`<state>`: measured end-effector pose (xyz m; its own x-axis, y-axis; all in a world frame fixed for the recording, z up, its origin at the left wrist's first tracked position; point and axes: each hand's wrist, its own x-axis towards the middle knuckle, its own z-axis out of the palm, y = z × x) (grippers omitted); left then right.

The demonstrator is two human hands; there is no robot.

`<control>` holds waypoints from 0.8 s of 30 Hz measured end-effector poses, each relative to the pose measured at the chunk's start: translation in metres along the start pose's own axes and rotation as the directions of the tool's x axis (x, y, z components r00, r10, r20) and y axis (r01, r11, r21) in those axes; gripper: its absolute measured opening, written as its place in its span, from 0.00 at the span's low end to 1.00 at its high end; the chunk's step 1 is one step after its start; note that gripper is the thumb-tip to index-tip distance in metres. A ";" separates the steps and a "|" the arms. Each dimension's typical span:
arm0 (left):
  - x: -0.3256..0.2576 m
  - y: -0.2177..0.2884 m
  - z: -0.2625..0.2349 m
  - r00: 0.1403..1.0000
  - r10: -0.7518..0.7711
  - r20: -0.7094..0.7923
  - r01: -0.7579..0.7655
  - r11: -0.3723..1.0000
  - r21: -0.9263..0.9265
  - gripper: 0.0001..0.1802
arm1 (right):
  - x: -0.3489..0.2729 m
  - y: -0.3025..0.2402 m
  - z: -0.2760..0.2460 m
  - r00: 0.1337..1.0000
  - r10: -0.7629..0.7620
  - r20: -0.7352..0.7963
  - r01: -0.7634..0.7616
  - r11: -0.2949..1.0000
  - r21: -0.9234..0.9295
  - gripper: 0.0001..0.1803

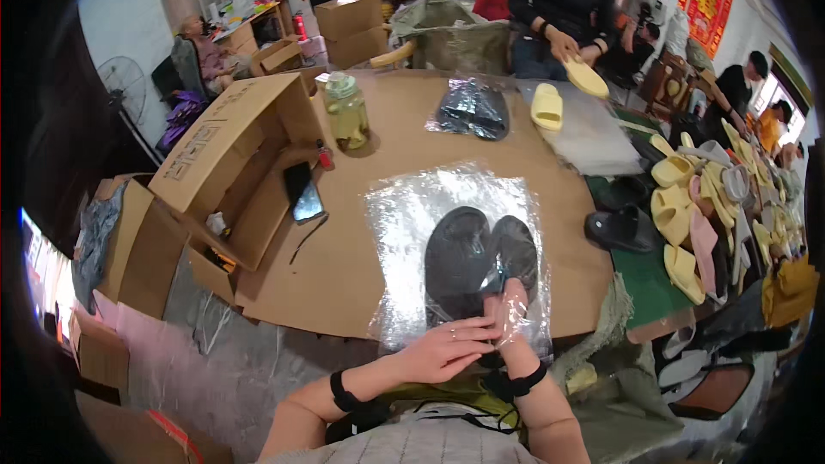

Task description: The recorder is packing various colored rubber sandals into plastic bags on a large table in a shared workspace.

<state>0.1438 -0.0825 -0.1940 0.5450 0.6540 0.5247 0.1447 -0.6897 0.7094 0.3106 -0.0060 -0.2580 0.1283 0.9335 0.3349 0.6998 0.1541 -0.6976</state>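
In front of me lies a clear plastic bag (pixel 402 245) with a pair of black slippers inside, soles partly facing up. The left black slipper (pixel 457 258) is larger in view; the right black slipper (pixel 518 245) lies close beside it. My right hand (pixel 510 309) reaches under the plastic, its fingers closed at the near end of the right slipper. Just beside that wrist, my left hand (pixel 451 345) holds the near edge of the bag, fingers pointing right and its palm side hidden. Glare from the plastic blurs the fingertips.
Left on the cardboard-covered table (pixel 344 206) are an open carton (pixel 249 137), a phone (pixel 302 192) and a jar (pixel 345 112). Across stand a bagged black pair (pixel 471 109) and a person holding a yellow slipper (pixel 586 77). Yellow and black slippers (pixel 675 206) pile up at right.
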 end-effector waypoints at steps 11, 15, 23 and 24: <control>-0.008 0.003 -0.008 0.996 -0.020 0.082 0.044 0.953 -0.301 0.07 | 0.030 -0.014 0.012 0.996 0.031 0.083 -0.005 0.954 -0.300 0.16; -0.005 -0.004 -0.022 0.999 0.006 0.044 0.003 0.982 -0.187 0.07 | 0.044 0.006 0.022 0.995 -0.085 -0.057 0.067 0.962 -0.266 0.16; -0.008 -0.020 -0.035 0.990 -0.110 -0.086 0.103 0.991 -0.083 0.17 | 0.019 0.010 0.004 0.967 -0.152 0.206 0.145 0.988 0.049 0.34; -0.014 -0.031 -0.037 0.985 -0.113 -0.131 0.117 0.993 0.024 0.24 | 0.010 0.008 -0.007 0.941 -0.257 0.221 0.251 0.966 0.056 0.37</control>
<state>0.1005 -0.0589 -0.2060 0.4125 0.7627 0.4982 0.2271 -0.6157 0.7545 0.3224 0.0027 -0.2560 -0.2142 0.9103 0.3543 0.6691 0.4010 -0.6257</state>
